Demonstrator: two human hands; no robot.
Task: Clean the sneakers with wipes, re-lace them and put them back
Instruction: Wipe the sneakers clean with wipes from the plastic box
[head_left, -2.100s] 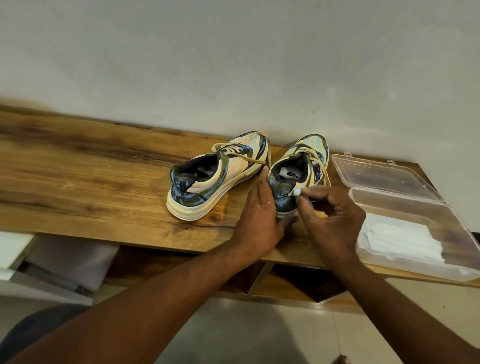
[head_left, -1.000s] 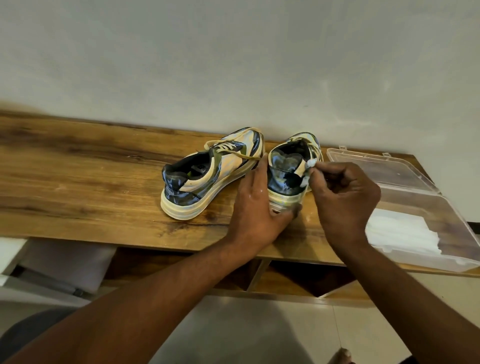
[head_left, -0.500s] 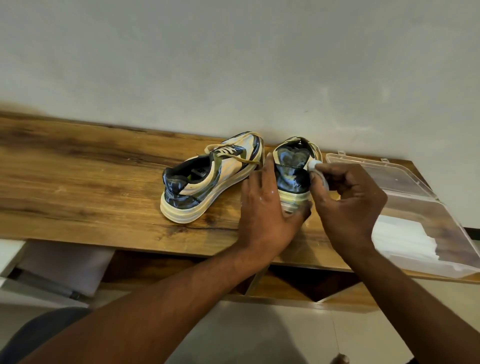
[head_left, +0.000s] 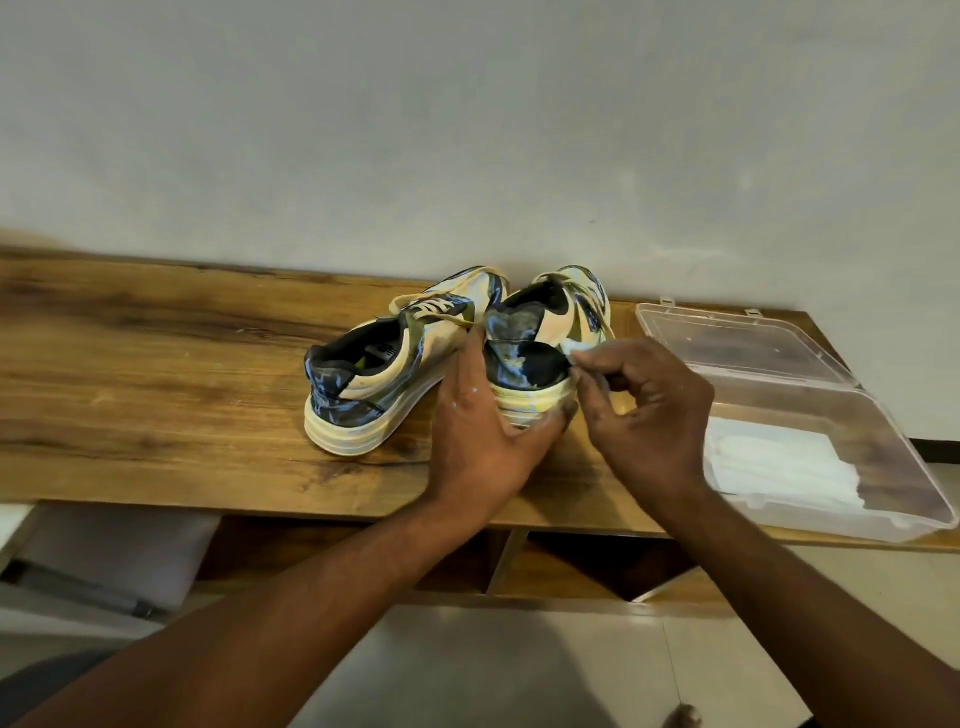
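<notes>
Right fingers: I see my fingertips pinched shut on a small white wipe, pressed against the outer heel side of the right sneaker.
Right hand: my right hand is curled, knuckles toward me, sitting just right of that sneaker's heel.
Left fingers: spread and wrapped round the heel; I see the fingers up the sneaker's left side and the thumb hooked under the sole edge at the back.
Left hand: my left hand grips the right sneaker and holds it with the heel raised and turned toward me, toe pointing at the wall.
Right sneaker: cream, black and blue pattern, thick pale sole; it stands between my two hands, toward the back of the wooden shelf top.
Left sneaker: the left sneaker rests flat on the wood just left of my left hand, heel toward me, toe angled toward the other one's toe, laces threaded across the top.
Wipe box: a clear plastic box lies open at the right end of the wood, lid folded back toward the wall, a stack of white wipes inside the near half.
Wall: a plain pale wall rises directly behind the wood.
Below: open cubbies under the top, pale floor beneath my forearms.
</notes>
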